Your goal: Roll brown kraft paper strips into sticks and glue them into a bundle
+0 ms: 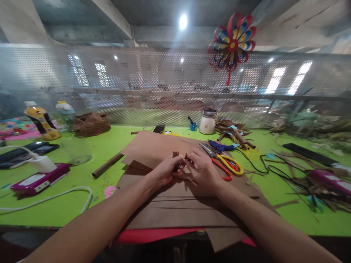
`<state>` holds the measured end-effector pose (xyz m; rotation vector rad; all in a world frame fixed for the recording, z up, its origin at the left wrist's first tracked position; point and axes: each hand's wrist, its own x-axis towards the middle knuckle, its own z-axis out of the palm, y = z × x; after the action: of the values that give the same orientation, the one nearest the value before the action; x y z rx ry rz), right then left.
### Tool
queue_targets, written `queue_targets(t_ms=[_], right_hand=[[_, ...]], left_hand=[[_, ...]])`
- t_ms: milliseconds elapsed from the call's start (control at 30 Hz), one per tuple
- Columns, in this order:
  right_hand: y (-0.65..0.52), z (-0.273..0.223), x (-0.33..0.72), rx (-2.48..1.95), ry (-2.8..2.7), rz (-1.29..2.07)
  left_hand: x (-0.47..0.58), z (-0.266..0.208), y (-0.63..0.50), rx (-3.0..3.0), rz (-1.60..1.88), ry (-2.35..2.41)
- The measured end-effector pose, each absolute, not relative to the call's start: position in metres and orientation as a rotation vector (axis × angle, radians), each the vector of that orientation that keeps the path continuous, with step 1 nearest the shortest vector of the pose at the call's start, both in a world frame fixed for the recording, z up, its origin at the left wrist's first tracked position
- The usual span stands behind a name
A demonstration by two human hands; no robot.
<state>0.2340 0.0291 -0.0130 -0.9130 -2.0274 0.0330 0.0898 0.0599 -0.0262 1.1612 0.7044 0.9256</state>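
Observation:
My left hand [166, 169] is closed around a small brown paper piece [176, 153], whose top end sticks up above the fingers. Close beside it, my right hand [202, 168] has its fingertips pinched at a brown bit of what looks like the same paper; the fingers hide most of it. Both hands are over stacked brown paper sheets [175, 217]. To the right of my right hand lie scissors with a red handle [223, 171], more with a yellow handle [233, 165], and a blue glue gun [222, 147].
A rolled paper tube [107, 166] and a clear cup [78, 155] are on the left. Purple power strips [41, 179] with cables lie at both sides. A white jar [207, 122] and a pile of paper rolls [237, 135] stand near the perforated screen [164, 80].

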Motion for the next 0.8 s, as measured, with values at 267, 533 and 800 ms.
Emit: queue_targets(t_ms=[267, 533, 800], right_hand=[[0.047, -0.013, 0.239, -0.977, -1.578, 0.695], [0.054, -0.017, 0.245, -0.95, -1.457, 1.116], [0.059, -0.022, 0.244, -0.966, -1.622, 1.062]], left_hand=[[0.083, -0.025, 0.066, 1.042, 0.762, 0.633], [0.085, -0.02, 0.062, 1.132, 0.728, 0.657], [0.087, -0.026, 0.059, 1.203, 0.745, 0.612]])
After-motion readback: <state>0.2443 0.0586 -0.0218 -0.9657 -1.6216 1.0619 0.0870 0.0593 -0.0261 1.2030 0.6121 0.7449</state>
